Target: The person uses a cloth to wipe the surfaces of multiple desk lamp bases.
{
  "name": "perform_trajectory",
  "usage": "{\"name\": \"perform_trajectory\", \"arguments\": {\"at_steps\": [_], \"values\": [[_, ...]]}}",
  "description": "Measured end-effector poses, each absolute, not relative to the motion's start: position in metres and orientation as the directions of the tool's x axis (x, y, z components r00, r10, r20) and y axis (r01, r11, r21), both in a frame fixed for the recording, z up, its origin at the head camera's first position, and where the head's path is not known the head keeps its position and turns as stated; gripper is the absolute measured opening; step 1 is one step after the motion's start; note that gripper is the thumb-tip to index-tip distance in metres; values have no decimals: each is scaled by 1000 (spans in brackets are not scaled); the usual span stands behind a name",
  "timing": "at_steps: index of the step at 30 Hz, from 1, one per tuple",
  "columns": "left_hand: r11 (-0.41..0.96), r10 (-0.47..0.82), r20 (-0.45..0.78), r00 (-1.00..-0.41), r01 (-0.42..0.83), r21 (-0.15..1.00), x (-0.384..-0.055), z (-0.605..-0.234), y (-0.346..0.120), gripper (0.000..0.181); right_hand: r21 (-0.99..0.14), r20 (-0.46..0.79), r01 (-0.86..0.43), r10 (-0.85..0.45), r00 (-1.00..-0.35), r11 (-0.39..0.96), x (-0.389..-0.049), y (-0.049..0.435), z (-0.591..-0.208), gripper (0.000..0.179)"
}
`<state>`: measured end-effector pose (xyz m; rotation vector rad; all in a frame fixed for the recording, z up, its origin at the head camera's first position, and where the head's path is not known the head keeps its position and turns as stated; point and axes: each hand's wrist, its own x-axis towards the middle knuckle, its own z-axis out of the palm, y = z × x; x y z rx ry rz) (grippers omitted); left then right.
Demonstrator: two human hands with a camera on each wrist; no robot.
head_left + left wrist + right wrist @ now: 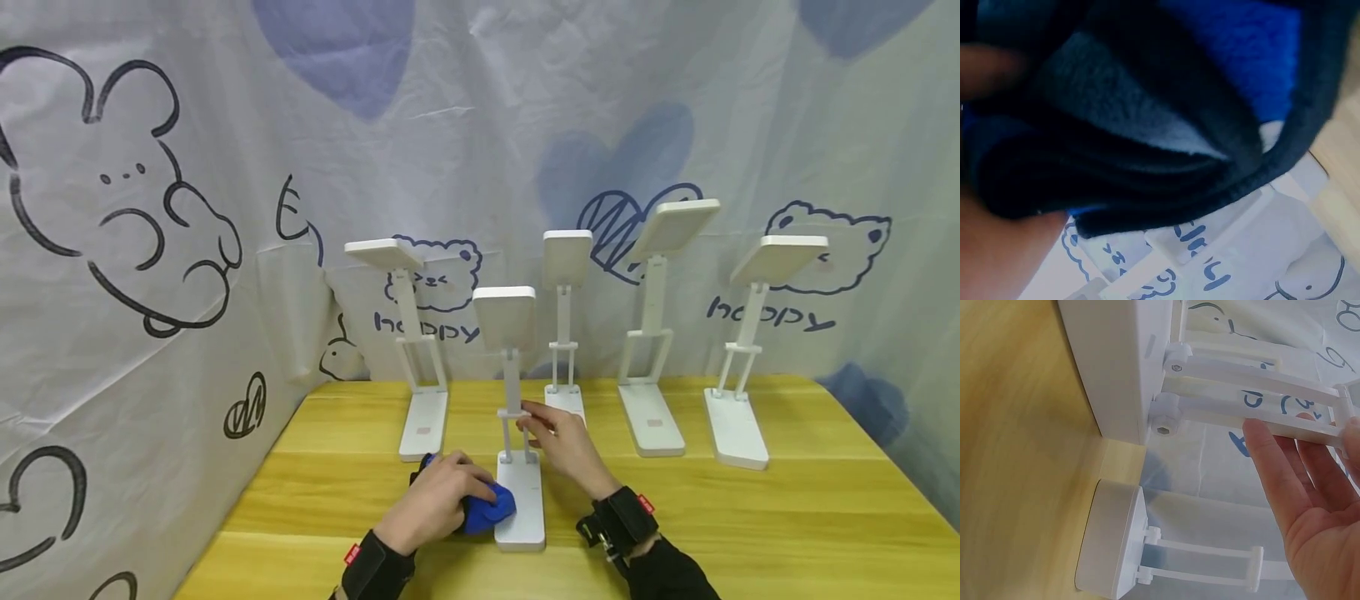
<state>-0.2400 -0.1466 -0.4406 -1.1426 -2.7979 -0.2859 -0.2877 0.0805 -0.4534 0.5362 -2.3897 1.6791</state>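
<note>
Holding bunched cloth point(491, 510) in left hand point(444, 493), over left edge of base point(529, 512); pinching frame point(1225, 414) of lamp point(512, 379) near crossbar point(513, 413) with right hand point(567, 443); note lamp upright on table point(345, 517), nearer than four others point(654, 421); judge it light, smooth, stiff, liable to fold at hinges point(1164, 414); best taken low, by base; judge cloth soft, limp.

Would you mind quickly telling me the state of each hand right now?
Left hand: closed, holding the blue cloth.
Right hand: closed, holding the front white lamp partway up.
</note>
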Motion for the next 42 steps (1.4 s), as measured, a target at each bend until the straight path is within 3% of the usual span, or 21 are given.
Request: {"name": "perform_trajectory", "arguments": {"at_steps": [6,18,32,42], "values": [[769,607,263,-750,638,43,-246,-450,-141,44,-876,332,-377,-191,-924,300,-287,81,-453,35],[800,567,324,-757,600,0,-251,-458,-118,45,-873,339,-391,-213,-916,292,-286,82,-454,36],[746,648,263,-715,666,-28,-246,-459,-101,48,-867,354,-392,-175,-919,306,-286,80,-453,34],[632,755,203,-624,774,28,-237,-451,-109,52,-863,352,-396,-191,-916,314,-284,81,-454,35]]}}
